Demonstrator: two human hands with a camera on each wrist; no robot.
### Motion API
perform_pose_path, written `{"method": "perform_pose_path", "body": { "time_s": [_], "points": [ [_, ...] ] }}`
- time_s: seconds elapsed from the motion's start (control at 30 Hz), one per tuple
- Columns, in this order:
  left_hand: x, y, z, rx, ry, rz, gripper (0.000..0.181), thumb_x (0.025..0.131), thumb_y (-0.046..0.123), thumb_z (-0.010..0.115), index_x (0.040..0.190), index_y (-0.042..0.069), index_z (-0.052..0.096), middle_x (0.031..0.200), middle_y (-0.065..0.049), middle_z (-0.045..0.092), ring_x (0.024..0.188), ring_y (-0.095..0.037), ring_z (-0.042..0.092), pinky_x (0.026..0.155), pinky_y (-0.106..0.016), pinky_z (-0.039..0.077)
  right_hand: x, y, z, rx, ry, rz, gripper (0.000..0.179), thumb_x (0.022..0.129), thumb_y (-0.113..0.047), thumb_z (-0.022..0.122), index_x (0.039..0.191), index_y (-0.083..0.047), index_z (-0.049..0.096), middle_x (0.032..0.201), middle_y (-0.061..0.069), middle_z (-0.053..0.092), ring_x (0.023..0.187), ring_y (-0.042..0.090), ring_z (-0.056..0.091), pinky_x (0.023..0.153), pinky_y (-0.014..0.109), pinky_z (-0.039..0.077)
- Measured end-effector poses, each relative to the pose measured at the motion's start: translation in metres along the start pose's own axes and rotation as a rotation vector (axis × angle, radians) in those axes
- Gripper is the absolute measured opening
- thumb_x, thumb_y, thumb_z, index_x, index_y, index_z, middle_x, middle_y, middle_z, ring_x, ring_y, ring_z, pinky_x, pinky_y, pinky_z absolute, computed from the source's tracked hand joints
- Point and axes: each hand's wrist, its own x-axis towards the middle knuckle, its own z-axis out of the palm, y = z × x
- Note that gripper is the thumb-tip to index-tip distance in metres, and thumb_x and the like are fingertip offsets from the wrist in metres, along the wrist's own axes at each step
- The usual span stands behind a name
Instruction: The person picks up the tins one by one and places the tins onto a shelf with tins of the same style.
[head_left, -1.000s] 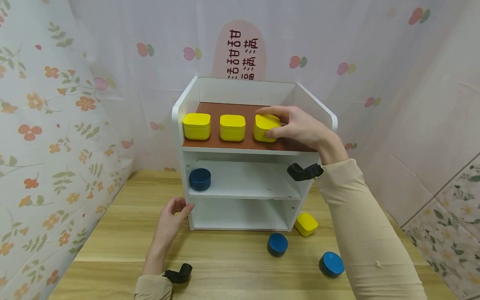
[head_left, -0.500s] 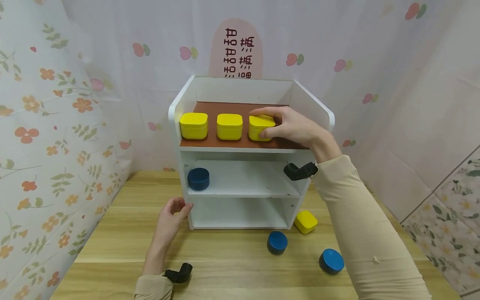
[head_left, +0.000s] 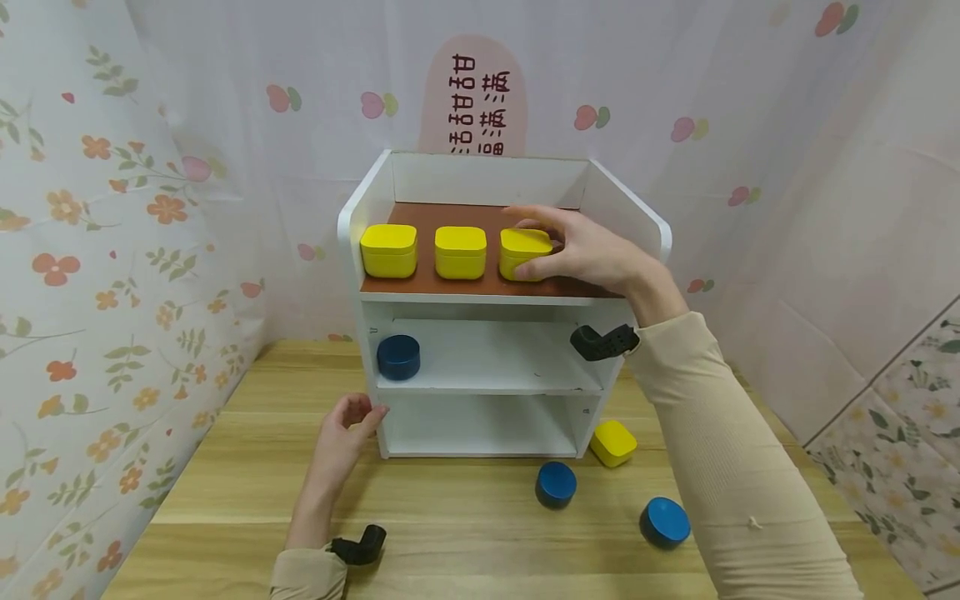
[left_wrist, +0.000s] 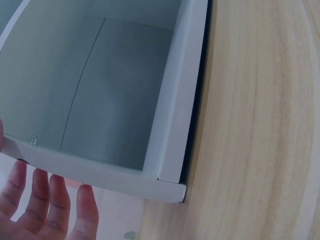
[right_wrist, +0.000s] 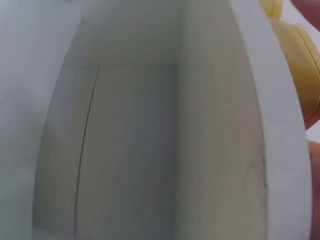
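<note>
My right hand point(head_left: 592, 248) is at the right-hand yellow box point(head_left: 523, 252) on the brown top of the white shelf unit point(head_left: 480, 390). The thumb lies before the box's front and the index finger is raised behind it; the right wrist view shows a gap between thumb and yellow box point(right_wrist: 297, 65). Two more yellow boxes, a middle one point(head_left: 461, 252) and a left one point(head_left: 389, 251), stand in line with it. My left hand point(head_left: 341, 437) holds the unit's lower left side panel, thumb at the front edge, fingertips point(left_wrist: 86, 195) along the outer face.
A dark blue round tin point(head_left: 398, 357) stands at the left of the middle shelf. Right of and before the unit, on the wooden table point(head_left: 450, 542), lie a yellow box point(head_left: 613, 442), a blue round tin point(head_left: 556, 485) and another blue round tin point(head_left: 665, 522).
The right index finger has lifted from the box's top, and the hand has loosened around the box. The box stays on the top shelf. My left hand keeps its place.
</note>
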Motion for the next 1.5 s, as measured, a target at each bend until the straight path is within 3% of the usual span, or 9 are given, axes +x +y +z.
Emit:
{"method": "perform_pose_path", "body": {
  "time_s": [0.17,0.3,0.5,0.73,0.9,1.1,1.3,1.4,1.5],
  "points": [
    [-0.001,0.001,-0.001,-0.01,0.005,-0.002,0.035,0.094,0.026,0.069,0.115,0.002,0.054,0.109,-0.013,0.055,0.103,-0.022,0.05,0.08,-0.026,0.049,-0.008,-0.011,0.001,-0.065,0.032,0.007,0.081,0.081,-0.042,0.079,0.149,-0.033,0.036,0.151,-0.008,0.034,0.132,0.014,0.036,0.108,0.041,0.032],
    [-0.001,0.002,-0.001,-0.008,0.008,0.003,0.035,0.094,0.026,0.069,0.115,0.001,0.054,0.108,-0.013,0.054,0.102,-0.021,0.05,0.079,-0.025,0.049,-0.025,-0.026,0.0,-0.18,0.116,-0.039,0.071,0.084,-0.046,0.075,0.145,-0.031,0.044,0.149,-0.008,0.036,0.132,0.015,0.036,0.108,0.047,0.031],
    [0.002,0.001,0.001,-0.016,0.008,0.004,0.034,0.094,0.024,0.069,0.114,0.001,0.054,0.107,-0.013,0.055,0.101,-0.021,0.051,0.079,-0.026,0.049,-0.057,-0.04,0.005,-0.187,0.268,-0.193,0.054,0.089,-0.025,0.073,0.139,-0.018,0.054,0.145,-0.003,0.043,0.126,0.021,0.043,0.104,0.051,0.035],
    [0.002,0.001,0.001,-0.022,-0.001,-0.02,0.035,0.094,0.024,0.069,0.116,0.002,0.054,0.109,-0.011,0.055,0.102,-0.021,0.049,0.083,-0.03,0.049,-0.093,-0.032,0.012,-0.153,0.374,-0.306,0.05,0.087,-0.002,0.073,0.133,-0.014,0.058,0.135,-0.004,0.052,0.118,0.014,0.05,0.098,0.032,0.044],
    [0.002,0.002,0.0,-0.02,0.006,-0.023,0.035,0.094,0.024,0.069,0.116,0.003,0.054,0.109,-0.011,0.055,0.102,-0.021,0.05,0.085,-0.034,0.049,-0.121,-0.011,0.02,-0.1,0.437,-0.34,0.047,0.082,0.012,0.07,0.126,-0.004,0.062,0.123,0.006,0.06,0.108,0.016,0.055,0.091,0.023,0.045],
    [0.002,0.003,0.0,-0.016,0.007,-0.028,0.036,0.093,0.025,0.069,0.117,0.003,0.054,0.11,-0.012,0.055,0.103,-0.021,0.05,0.085,-0.033,0.049,-0.155,0.021,0.033,-0.041,0.57,-0.262,0.047,0.081,0.02,0.066,0.125,0.005,0.059,0.118,0.014,0.06,0.107,0.019,0.056,0.091,0.021,0.046],
    [-0.004,0.018,-0.001,-0.016,-0.006,-0.051,0.031,0.095,0.019,0.067,0.116,0.001,0.053,0.108,-0.012,0.054,0.1,-0.021,0.049,0.082,-0.028,0.048,-0.181,0.057,0.048,0.013,0.698,-0.04,0.039,0.088,0.011,0.065,0.125,0.004,0.059,0.119,0.005,0.061,0.102,0.012,0.06,0.086,0.014,0.046],
    [-0.009,0.03,0.0,-0.011,-0.012,-0.047,0.028,0.096,0.015,0.065,0.114,-0.001,0.053,0.106,-0.013,0.054,0.099,-0.022,0.05,0.081,-0.028,0.048,-0.187,0.081,0.058,0.029,0.74,0.035,0.035,0.09,0.006,0.066,0.124,0.004,0.059,0.117,0.0,0.062,0.101,0.01,0.061,0.084,0.013,0.047],
    [-0.012,0.034,0.0,-0.004,-0.014,-0.033,0.028,0.096,0.015,0.065,0.114,-0.002,0.052,0.106,-0.013,0.055,0.099,-0.022,0.05,0.081,-0.028,0.049,-0.19,0.101,0.068,0.015,0.758,0.088,0.034,0.09,0.002,0.068,0.123,0.003,0.06,0.115,-0.006,0.062,0.101,0.009,0.059,0.083,0.011,0.045]
  ]
}}
